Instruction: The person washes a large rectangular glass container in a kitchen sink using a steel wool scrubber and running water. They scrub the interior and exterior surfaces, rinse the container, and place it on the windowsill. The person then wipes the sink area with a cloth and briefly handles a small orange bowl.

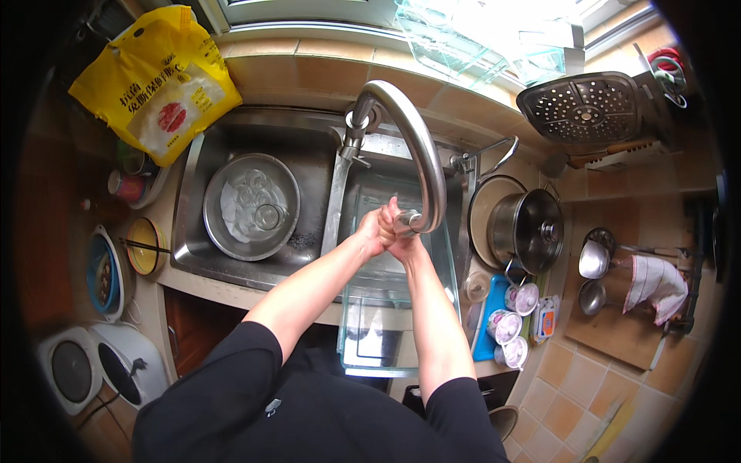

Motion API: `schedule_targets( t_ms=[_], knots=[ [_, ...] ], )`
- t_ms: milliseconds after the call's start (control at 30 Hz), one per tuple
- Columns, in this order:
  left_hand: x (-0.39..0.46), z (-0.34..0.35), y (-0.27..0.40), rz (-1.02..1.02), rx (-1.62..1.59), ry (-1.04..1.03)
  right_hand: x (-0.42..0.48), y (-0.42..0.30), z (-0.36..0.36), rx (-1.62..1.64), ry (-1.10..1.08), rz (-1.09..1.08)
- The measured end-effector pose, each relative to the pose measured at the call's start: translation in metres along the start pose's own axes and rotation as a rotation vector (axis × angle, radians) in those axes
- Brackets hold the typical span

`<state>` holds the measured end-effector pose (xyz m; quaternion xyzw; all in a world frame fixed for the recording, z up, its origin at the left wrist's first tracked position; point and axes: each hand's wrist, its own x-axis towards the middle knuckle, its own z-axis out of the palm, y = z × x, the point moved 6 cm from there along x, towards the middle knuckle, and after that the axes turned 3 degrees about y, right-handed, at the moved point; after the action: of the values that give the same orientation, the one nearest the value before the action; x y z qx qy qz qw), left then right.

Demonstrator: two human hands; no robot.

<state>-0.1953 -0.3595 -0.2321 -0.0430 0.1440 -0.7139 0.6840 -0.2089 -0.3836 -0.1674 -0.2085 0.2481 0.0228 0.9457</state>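
Observation:
Beneath the spout of the steel faucet [428,156], my left hand [375,232] and my right hand [406,247] press together. The left fingers curl against the right hand, and one raised fingertip shows above them. Part of the right hand is hidden behind the spout, and I cannot make out anything held between them. Under my forearms a clear, bluish-edged drawer or bin [370,334] slants from the right sink basin [379,168] out over the counter's front edge. Whether water is running is hard to tell.
In the left basin [315,156] stands a steel bowl [295,191] with glassware inside. A yellow plastic bag [168,46] sits back left. At right are a lidded steel pot [524,231], a blue tray [481,341] with lidded cups, and a hanging perforated steel rack [584,107].

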Motion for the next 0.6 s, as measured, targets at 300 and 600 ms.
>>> schedule_targets(
  t_ms=[300,600],
  knots=[
    [0.029,0.031,-0.047,0.087,0.568,0.512,-0.074,-0.033,-0.047,-0.527,0.343,0.102],
    [-0.122,0.074,0.010,0.607,2.192,0.932,-0.112,-0.066,0.025,-2.007,0.450,-0.578]
  ],
)
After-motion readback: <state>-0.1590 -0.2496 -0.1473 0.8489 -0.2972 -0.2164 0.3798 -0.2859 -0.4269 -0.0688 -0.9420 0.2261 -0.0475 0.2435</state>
